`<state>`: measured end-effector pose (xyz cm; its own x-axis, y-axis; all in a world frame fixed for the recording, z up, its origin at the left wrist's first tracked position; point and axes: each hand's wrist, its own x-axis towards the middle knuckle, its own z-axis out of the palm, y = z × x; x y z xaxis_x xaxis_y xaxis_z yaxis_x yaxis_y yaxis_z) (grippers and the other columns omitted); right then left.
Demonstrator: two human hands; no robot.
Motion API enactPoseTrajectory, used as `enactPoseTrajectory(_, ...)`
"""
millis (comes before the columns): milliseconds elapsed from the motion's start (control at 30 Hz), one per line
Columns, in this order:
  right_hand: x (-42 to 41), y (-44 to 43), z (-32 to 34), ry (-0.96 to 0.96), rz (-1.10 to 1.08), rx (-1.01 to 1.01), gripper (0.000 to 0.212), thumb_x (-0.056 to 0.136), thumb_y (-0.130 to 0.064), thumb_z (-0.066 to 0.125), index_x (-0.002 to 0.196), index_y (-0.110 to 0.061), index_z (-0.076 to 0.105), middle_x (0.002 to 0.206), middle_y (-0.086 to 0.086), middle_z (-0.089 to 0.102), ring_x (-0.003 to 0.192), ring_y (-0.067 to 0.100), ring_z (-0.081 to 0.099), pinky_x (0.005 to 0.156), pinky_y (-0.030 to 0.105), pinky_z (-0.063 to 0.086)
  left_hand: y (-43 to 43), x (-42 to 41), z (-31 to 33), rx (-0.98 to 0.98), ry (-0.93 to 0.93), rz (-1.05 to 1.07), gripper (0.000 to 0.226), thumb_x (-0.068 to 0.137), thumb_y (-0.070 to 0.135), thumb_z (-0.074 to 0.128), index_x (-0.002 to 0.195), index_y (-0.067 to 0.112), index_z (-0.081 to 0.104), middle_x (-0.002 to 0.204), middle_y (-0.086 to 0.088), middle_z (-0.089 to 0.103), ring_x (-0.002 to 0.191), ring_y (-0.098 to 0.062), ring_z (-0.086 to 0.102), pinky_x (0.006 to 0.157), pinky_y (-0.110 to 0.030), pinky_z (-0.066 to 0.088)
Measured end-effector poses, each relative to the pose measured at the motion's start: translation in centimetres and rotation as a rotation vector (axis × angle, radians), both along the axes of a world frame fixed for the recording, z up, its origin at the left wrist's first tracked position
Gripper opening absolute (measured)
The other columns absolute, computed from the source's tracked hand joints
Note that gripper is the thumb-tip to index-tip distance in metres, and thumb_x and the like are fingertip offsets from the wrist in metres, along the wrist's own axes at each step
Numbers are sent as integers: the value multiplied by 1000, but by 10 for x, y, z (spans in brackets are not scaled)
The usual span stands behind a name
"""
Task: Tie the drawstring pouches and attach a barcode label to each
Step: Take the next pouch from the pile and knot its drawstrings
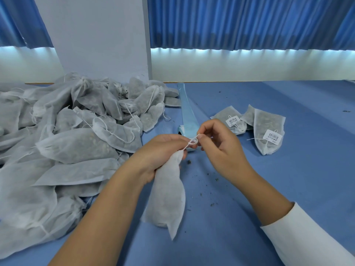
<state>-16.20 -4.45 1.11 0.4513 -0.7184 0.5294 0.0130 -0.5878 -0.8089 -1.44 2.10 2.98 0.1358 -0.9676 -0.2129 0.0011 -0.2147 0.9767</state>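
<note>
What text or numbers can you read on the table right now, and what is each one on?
On the left labelled pouch, the left barcode label: bars and one line of print, too blurred to read.
On the right labelled pouch, the right barcode label: the same, unreadable.
On the held pouch and the pile of pouches: no text visible.

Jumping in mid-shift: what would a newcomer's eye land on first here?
First, the big heap of white drawstring pouches filling the left side of the blue table. At centre, the left hand grips the neck of one pouch while the right hand pinches its drawstring, which forms a small loop. To the right lie a few tied pouches, two showing barcode labels.
</note>
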Motion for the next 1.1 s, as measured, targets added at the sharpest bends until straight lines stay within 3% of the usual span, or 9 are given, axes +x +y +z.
enactPoseTrajectory(100, -1, -6, 1, -20, -31, 71, 14, 90, -7, 56, 85, -20, 58, 78, -9, 63, 76, 16, 62, 72, 37, 51, 1, -4, 1, -30, -36, 28, 23, 91, 25, 66, 72, 26, 78, 47, 1, 46, 39, -9, 39, 44, -19, 39)
enactPoseTrajectory(200, -2, -12, 0, -6, -47, 122, 19, 92, -2, 55, 87, -19, 58, 75, -11, 64, 80, 26, 62, 75, 44, 50, 1, -9, -1, -75, -93, 59, 20, 92, 24, 65, 77, 24, 78, 46, 1, 47, 38, -9, 41, 48, -22, 38)
enactPoseTrajectory(333, -2, -17, -4, 59, -89, 66, 18, 93, -4, 55, 89, -21, 58, 74, -17, 61, 76, 12, 60, 72, 29, 48, -2, -18, -4, -93, -144, 110, 22, 96, 18, 56, 85, 21, 75, 41, 10, 47, 36, -7, 42, 51, -23, 40)
enactPoseTrajectory(433, -6, -21, -7, 194, -166, -144, 14, 96, -9, 53, 94, -23, 55, 83, -18, 56, 78, 0, 54, 70, 14, 41, -3, -28, -6, -87, -134, 137, 25, 96, 17, 53, 82, 22, 72, 39, 8, 45, 35, -8, 43, 51, -24, 41)
enactPoseTrajectory(533, -8, -26, -8, 331, -241, -322, 9, 99, -14, 49, 100, -22, 54, 89, -17, 50, 81, 5, 49, 69, 21, 40, -4, -37, -9, -75, -105, 147, 25, 95, 16, 50, 82, 22, 71, 38, 5, 46, 36, -9, 43, 53, -25, 43)
enactPoseTrajectory(700, -4, -26, -5, 279, -321, -470, 10, 99, -11, 48, 103, -12, 57, 95, -12, 50, 80, 2, 43, 66, 25, 37, -5, -42, -8, -120, -54, 180, 26, 94, 10, 47, 85, 20, 69, 39, 7, 46, 35, -8, 43, 54, -27, 42)
enactPoseTrajectory(833, -3, -24, -4, 226, -307, -402, 16, 97, -18, 44, 104, -12, 56, 94, -10, 55, 85, 17, 56, 70, 40, 48, -4, -41, -8, -165, -121, 222, 27, 92, 11, 46, 83, 23, 69, 39, 8, 48, 36, -9, 46, 50, -23, 43)
enactPoseTrajectory(1000, -4, -15, -3, 97, -225, -238, 8, 90, -17, 51, 91, -25, 51, 84, -13, 60, 77, 5, 56, 65, 18, 44, -6, -33, -9, -264, -295, 356, 20, 96, 14, 53, 83, 22, 66, 50, 13, 54, 33, -8, 50, 39, -14, 35)
enactPoseTrajectory(1100, -2, -9, -1, 42, -106, -46, 10, 86, -17, 53, 86, -27, 53, 76, -9, 64, 71, 8, 59, 64, 22, 47, -6, -26, -9, -293, -360, 407, 18, 98, 19, 54, 84, 26, 63, 42, 13, 54, 33, -6, 52, 39, -14, 36)
